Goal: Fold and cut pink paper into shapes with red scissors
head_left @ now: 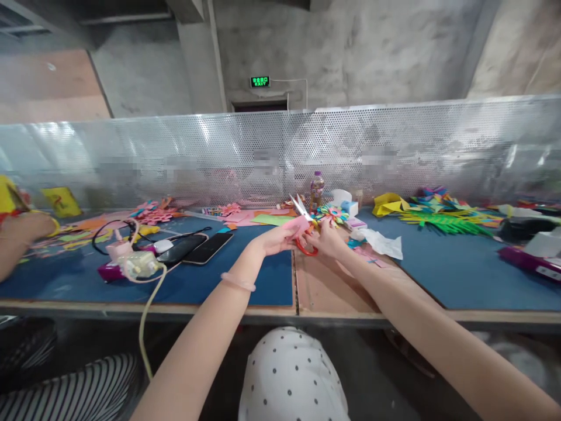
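My left hand pinches a small piece of pink paper above the table's middle. My right hand is closed round the red handles of a pair of scissors, whose silver blades are spread apart and point up and to the left at the pink paper. Both hands hover over the seam between the blue mat and a bare wooden board. A pink bracelet sits on my left wrist.
Two dark phones, a charger with a yellowish cable and a purple box lie to the left. A paper flower, a bottle, white tissue and green paper leaves lie beyond and to the right. Another person's arm rests far left. A perforated metal screen backs the table.
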The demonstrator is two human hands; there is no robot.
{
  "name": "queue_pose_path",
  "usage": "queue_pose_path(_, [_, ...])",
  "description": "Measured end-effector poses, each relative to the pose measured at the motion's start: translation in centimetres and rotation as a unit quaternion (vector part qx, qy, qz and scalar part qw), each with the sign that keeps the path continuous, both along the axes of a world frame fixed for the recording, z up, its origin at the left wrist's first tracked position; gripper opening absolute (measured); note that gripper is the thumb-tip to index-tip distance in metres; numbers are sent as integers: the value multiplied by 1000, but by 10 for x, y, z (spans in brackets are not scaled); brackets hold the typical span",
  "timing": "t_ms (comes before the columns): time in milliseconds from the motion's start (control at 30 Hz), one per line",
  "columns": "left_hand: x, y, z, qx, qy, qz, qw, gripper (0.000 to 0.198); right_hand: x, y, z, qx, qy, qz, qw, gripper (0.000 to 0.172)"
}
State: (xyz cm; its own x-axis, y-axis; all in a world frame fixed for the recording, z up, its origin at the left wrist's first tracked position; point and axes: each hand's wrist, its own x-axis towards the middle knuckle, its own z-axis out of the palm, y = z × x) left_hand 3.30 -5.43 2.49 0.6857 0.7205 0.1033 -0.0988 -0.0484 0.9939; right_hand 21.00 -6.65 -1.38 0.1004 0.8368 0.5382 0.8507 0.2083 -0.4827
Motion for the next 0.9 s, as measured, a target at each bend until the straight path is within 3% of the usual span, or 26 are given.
queue_pose_path(100, [2,0,-3,-23,32,-60,997,36,0,0,2,-36,-7,-46,998,52])
queue_pose_path(167, [2,2,-3,-17,28,-14,999,39,2,-2,7,-24,-9,-88,996,52])
queue_pose_path(267, [0,9,-2,4,16,110,994,37,13,-4,18,4,53,-117,992,40])
queue_pose_path(367, [-3,16,0,64,6,215,975,30,26,-7,29,-60,164,-13,985,25])
queue_pose_path(500, [-4,22,2,85,-23,285,955,29,28,-22,43,-178,294,98,934,26])
queue_pose_path(633, [-5,21,4,74,-57,277,956,37,13,-48,60,-200,220,163,941,28])
queue_pose_path(900, [-4,15,7,66,-96,283,952,37,0,-68,72,-201,125,171,956,28])
